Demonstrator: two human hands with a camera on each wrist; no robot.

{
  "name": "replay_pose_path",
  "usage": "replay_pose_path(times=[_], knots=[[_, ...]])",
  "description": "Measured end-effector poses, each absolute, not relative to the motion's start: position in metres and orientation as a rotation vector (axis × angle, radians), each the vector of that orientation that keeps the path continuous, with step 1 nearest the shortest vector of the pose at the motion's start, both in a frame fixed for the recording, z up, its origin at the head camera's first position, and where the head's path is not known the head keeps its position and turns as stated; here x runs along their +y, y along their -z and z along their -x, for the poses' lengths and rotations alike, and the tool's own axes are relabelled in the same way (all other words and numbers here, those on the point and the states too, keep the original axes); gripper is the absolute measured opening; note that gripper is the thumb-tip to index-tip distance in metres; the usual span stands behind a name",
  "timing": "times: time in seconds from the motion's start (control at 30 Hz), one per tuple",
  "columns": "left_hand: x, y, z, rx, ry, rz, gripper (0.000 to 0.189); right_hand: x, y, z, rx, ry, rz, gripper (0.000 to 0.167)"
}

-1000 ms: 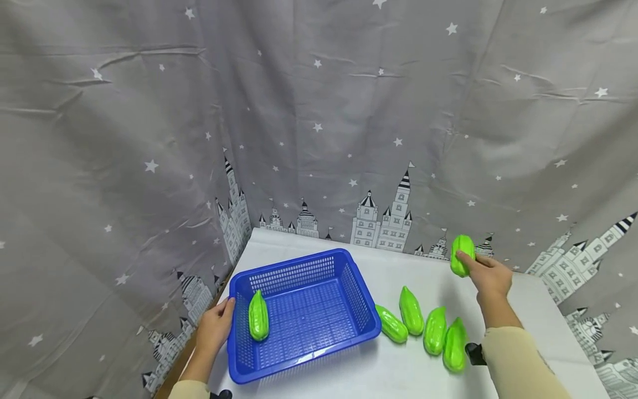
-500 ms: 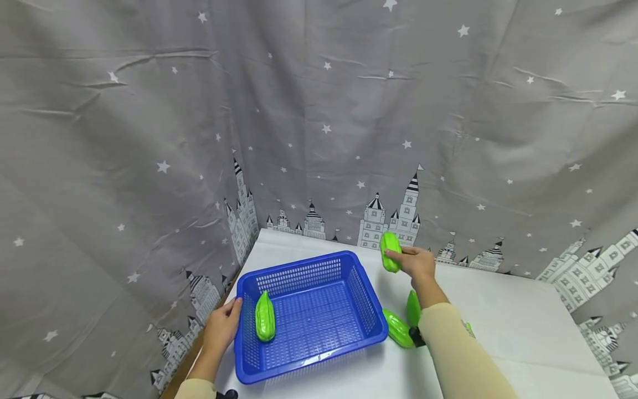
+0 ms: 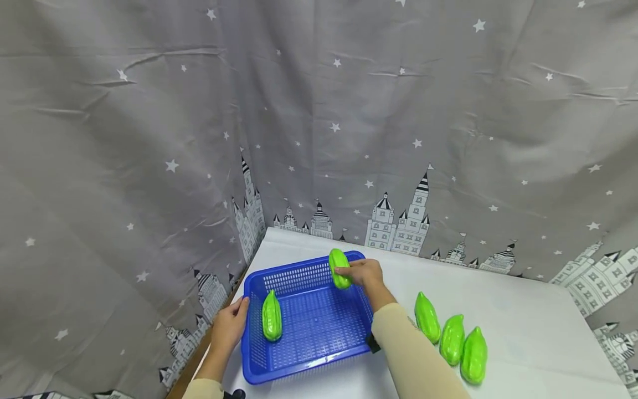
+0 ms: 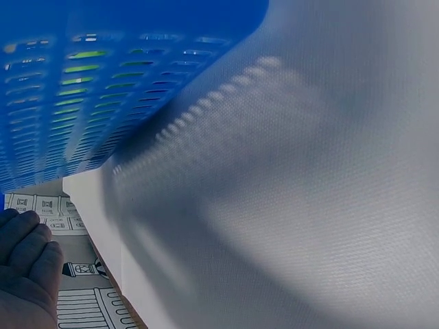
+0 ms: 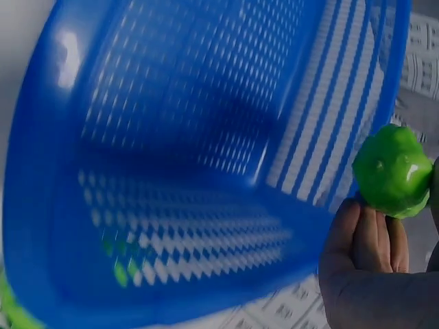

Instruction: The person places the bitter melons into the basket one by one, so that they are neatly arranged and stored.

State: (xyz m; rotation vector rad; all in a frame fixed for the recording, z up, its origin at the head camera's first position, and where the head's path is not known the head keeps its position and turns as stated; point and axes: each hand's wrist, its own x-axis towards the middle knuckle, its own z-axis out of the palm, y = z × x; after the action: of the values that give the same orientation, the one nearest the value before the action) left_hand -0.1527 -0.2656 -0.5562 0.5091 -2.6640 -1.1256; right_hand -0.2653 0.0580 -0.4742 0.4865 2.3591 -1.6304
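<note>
My right hand (image 3: 366,274) pinches a bright green bitter melon (image 3: 339,269) between thumb and fingers, above the back right part of a blue plastic basket (image 3: 309,363). In the right wrist view, the held bitter melon (image 5: 394,171) shows its bumpy end beside the basket rim. My left hand (image 3: 230,323) grips the basket's left rim; in the left wrist view its curled fingers (image 4: 41,267) show at lower left. Another bitter melon (image 3: 271,316) lies inside the basket near the left wall.
Three more bitter melons (image 3: 452,339) lie side by side on the white table (image 3: 528,332), right of my forearm. Part of another green one (image 5: 15,308) peeks out beside the basket in the right wrist view. A grey star-printed curtain (image 3: 319,111) hangs behind the table.
My right hand has carried the bitter melon leftward from the table's right side to over the basket. My left hand keeps its grip on the rim. The head view has shifted slightly.
</note>
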Motion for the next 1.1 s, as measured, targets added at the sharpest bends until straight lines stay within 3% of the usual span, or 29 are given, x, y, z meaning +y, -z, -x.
replay_pose_path(times=[0.6, 1.1], knots=[[-0.262, 0.557, 0.157, -2.617, 1.144, -0.496, 0.048, -0.001, 0.512, 0.246, 2.138, 1.530, -0.340, 0.038], [-0.261, 0.556, 0.151, -2.584, 1.163, -0.532, 0.049, -0.043, 0.529, 0.235, 2.129, 1.454, -0.354, 0.070]])
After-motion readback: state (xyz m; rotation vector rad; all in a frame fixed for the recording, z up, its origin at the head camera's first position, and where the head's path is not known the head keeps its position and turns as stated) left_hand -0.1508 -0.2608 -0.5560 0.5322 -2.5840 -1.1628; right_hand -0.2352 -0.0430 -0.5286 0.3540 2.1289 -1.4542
